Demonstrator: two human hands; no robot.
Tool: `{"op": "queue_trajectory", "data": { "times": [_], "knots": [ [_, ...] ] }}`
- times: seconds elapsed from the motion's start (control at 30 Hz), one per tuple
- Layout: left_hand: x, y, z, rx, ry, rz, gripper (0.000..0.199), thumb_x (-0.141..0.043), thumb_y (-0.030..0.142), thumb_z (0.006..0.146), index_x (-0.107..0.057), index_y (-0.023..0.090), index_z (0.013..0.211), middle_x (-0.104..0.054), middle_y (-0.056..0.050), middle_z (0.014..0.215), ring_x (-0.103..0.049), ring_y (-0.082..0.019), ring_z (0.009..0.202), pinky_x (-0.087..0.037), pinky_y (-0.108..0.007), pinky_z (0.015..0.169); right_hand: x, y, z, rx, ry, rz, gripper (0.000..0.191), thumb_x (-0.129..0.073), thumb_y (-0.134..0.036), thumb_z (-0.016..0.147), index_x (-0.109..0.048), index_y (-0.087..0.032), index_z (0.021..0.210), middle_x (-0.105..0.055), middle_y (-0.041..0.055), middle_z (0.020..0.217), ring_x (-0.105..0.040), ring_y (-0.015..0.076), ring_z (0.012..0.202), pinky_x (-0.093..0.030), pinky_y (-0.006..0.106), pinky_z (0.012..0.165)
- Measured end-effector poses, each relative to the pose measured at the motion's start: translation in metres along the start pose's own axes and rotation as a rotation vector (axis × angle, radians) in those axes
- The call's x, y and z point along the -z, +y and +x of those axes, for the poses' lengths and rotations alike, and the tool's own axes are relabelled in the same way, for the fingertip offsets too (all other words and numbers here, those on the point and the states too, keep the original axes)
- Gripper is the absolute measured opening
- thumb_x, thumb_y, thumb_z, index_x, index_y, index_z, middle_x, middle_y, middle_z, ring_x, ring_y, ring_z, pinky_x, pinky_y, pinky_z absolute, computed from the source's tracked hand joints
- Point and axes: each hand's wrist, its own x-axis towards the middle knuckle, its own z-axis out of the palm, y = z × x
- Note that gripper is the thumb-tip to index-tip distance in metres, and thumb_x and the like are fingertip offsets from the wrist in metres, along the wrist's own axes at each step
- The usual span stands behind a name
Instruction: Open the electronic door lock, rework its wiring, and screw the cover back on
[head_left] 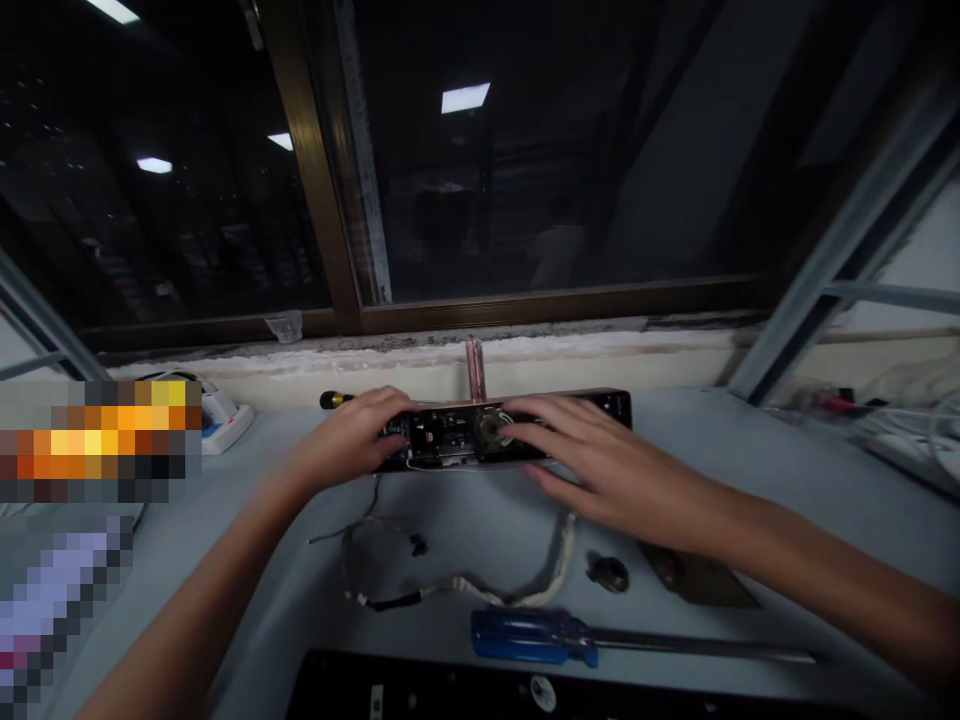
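Observation:
A long black device housing [450, 440] stands on the table near the wall, its front open and showing circuit parts. My left hand [364, 435] grips its left end, fingers over the top edge and thumb at the front. Over the right half is my right hand [592, 460], fingers stretched and apart. Its fingertips are beside a round, speaker-like part [491, 428] inside the housing; I cannot tell whether they touch it. A pale wrapped cable [469, 583] curves across the table below the housing.
A blue-handled screwdriver [532, 637] lies in front, above a long black panel [435, 688]. Nearby are a small dark round part [611, 573] and a flat brownish plate [701, 580]. A power strip [229, 430] is at left; metal shelf posts flank the table.

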Motion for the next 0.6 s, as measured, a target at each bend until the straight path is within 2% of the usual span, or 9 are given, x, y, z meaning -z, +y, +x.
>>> {"op": "queue_trajectory", "data": {
  "times": [0.03, 0.1, 0.13, 0.17, 0.2, 0.27, 0.33, 0.47, 0.6],
  "knots": [
    [0.004, 0.005, -0.007, 0.017, -0.038, -0.035, 0.026, -0.049, 0.02, 0.08, -0.056, 0.022, 0.104, -0.06, -0.003, 0.105, -0.055, -0.017, 0.097, -0.04, -0.029, 0.087, 0.004, 0.006, -0.014, -0.035, 0.028, 0.016, 0.029, -0.037, -0.029, 0.087, -0.048, -0.025, 0.114, -0.047, 0.0062, 0.122, -0.045, 0.0227, 0.109, -0.042, 0.039, 0.085],
    [0.007, 0.014, -0.022, 0.036, -0.196, -0.125, 0.019, -0.05, 0.021, 0.08, -0.061, 0.022, 0.094, -0.064, 0.0, 0.091, -0.059, -0.014, 0.082, -0.043, -0.025, 0.075, 0.007, 0.02, -0.039, -0.135, 0.116, 0.06, 0.027, -0.037, -0.034, 0.087, -0.049, -0.029, 0.111, -0.047, 0.005, 0.122, -0.047, 0.0234, 0.109, -0.045, 0.04, 0.082],
    [0.006, 0.017, -0.029, 0.052, -0.248, -0.137, 0.019, -0.051, 0.022, 0.079, -0.062, 0.023, 0.094, -0.064, 0.0, 0.092, -0.059, -0.014, 0.081, -0.043, -0.024, 0.074, 0.008, 0.027, -0.049, -0.199, 0.153, 0.087, 0.026, -0.039, -0.036, 0.086, -0.05, -0.03, 0.109, -0.048, 0.0052, 0.12, -0.049, 0.0242, 0.106, -0.048, 0.039, 0.076],
    [0.003, 0.019, -0.035, 0.067, -0.293, -0.134, 0.018, -0.053, 0.022, 0.078, -0.063, 0.024, 0.093, -0.064, 0.001, 0.091, -0.059, -0.014, 0.081, -0.042, -0.024, 0.072, 0.008, 0.034, -0.058, -0.287, 0.196, 0.122, 0.024, -0.041, -0.038, 0.085, -0.051, -0.03, 0.105, -0.05, 0.0056, 0.118, -0.052, 0.0248, 0.103, -0.05, 0.035, 0.064],
    [0.0, 0.02, -0.04, 0.08, -0.336, -0.126, 0.019, -0.054, 0.022, 0.077, -0.064, 0.025, 0.093, -0.064, 0.0, 0.091, -0.059, -0.015, 0.082, -0.042, -0.025, 0.073, 0.007, 0.04, -0.066, -0.396, 0.229, 0.152, 0.023, -0.042, -0.039, 0.084, -0.052, -0.031, 0.102, -0.051, 0.0061, 0.116, -0.054, 0.0253, 0.098, -0.049, 0.031, 0.051],
    [-0.008, 0.022, -0.046, 0.099, -0.384, -0.113, 0.019, -0.053, 0.019, 0.076, -0.065, 0.024, 0.09, -0.065, -0.001, 0.091, -0.059, -0.016, 0.084, -0.041, -0.026, 0.074, 0.007, 0.051, -0.077, -0.566, 0.296, 0.172, 0.022, -0.042, -0.042, 0.081, -0.053, -0.031, 0.097, -0.053, 0.0078, 0.11, -0.056, 0.0273, 0.092, -0.044, 0.028, 0.039],
    [-0.014, 0.025, -0.047, 0.104, -0.393, -0.12, 0.019, -0.05, 0.016, 0.077, -0.066, 0.023, 0.083, -0.065, -0.001, 0.086, -0.059, -0.015, 0.082, -0.041, -0.025, 0.073, 0.006, 0.058, -0.084, -0.631, 0.327, 0.156, 0.023, -0.041, -0.044, 0.081, -0.052, -0.03, 0.094, -0.054, 0.0095, 0.105, -0.054, 0.0296, 0.092, -0.045, 0.03, 0.04],
    [-0.02, 0.029, -0.043, 0.114, -0.342, -0.094, 0.023, -0.045, 0.018, 0.08, -0.065, 0.02, 0.07, -0.064, 0.0, 0.071, -0.058, -0.013, 0.067, -0.04, -0.022, 0.062, 0.004, 0.066, -0.09, -0.618, 0.324, 0.148, 0.023, -0.037, -0.044, 0.081, -0.051, -0.029, 0.092, -0.055, 0.0102, 0.101, -0.053, 0.0303, 0.093, -0.044, 0.032, 0.042],
    [-0.025, 0.027, -0.031, 0.135, -0.225, -0.1, 0.021, -0.045, 0.02, 0.081, -0.065, 0.02, 0.076, -0.065, -0.001, 0.073, -0.058, -0.013, 0.066, -0.041, -0.023, 0.063, -0.006, 0.069, -0.089, -0.55, 0.318, 0.121, 0.02, -0.038, -0.039, 0.082, -0.053, -0.027, 0.088, -0.059, 0.0092, 0.096, -0.055, 0.0278, 0.088, -0.046, 0.038, 0.056]
  ]
}}
